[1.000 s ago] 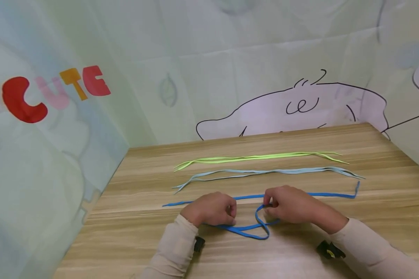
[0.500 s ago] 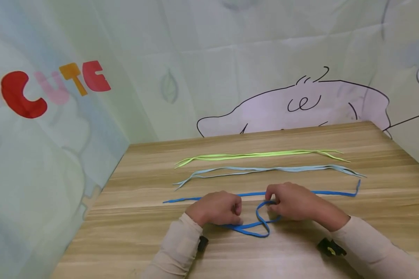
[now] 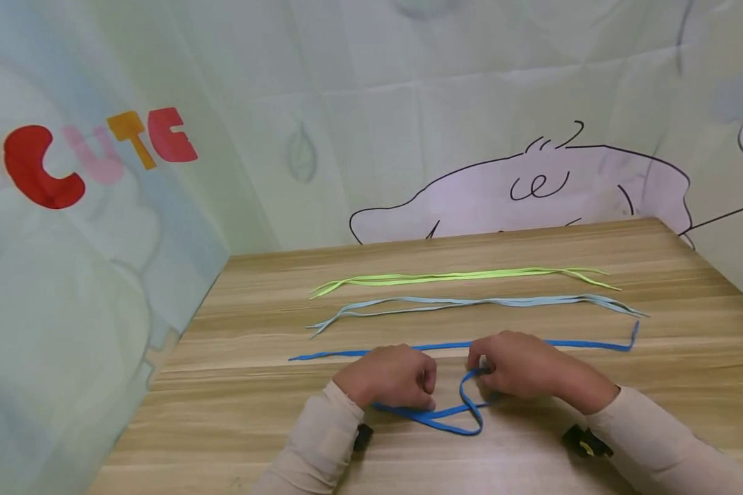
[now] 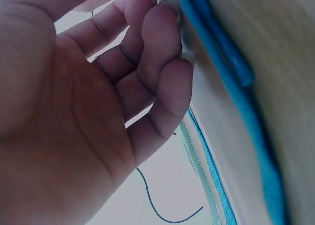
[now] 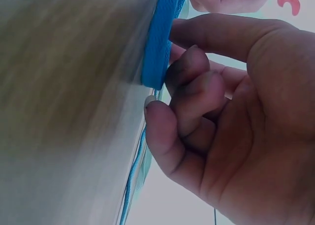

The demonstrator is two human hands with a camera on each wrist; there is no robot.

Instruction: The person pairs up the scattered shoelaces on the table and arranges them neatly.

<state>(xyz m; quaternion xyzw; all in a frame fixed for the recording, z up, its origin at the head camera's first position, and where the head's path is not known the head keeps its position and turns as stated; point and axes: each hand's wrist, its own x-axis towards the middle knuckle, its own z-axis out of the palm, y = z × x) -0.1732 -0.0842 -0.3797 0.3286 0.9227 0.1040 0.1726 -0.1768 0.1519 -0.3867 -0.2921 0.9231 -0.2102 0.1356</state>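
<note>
In the head view a blue shoelace [image 3: 450, 429] lies near the front of the table in a crossed, loose loop. My left hand [image 3: 386, 377] is at its left part, fingers curled and tips down at the lace. On the right, my right hand [image 3: 520, 364] pinches the looped part between thumb and fingers. In the left wrist view the shoelace [image 4: 241, 99] runs past the curled fingers [image 4: 165, 33]; the exact grip is partly hidden. The right wrist view has the folded shoelace [image 5: 161, 43] against the thumb tip, other fingers curled below.
Behind the hands a second blue shoelace [image 3: 585, 342] lies stretched out, its right end bent. Farther back lie light-blue laces [image 3: 520, 301] and yellow-green laces [image 3: 452, 276], roughly parallel. The wooden table [image 3: 223, 412] meets printed cloth [image 3: 272, 137] at back and left.
My left hand has shifted slightly right. The top of the shoelace's loop near my right hand has narrowed, and its lower bend has moved a little toward the front. The other laces lie as before.
</note>
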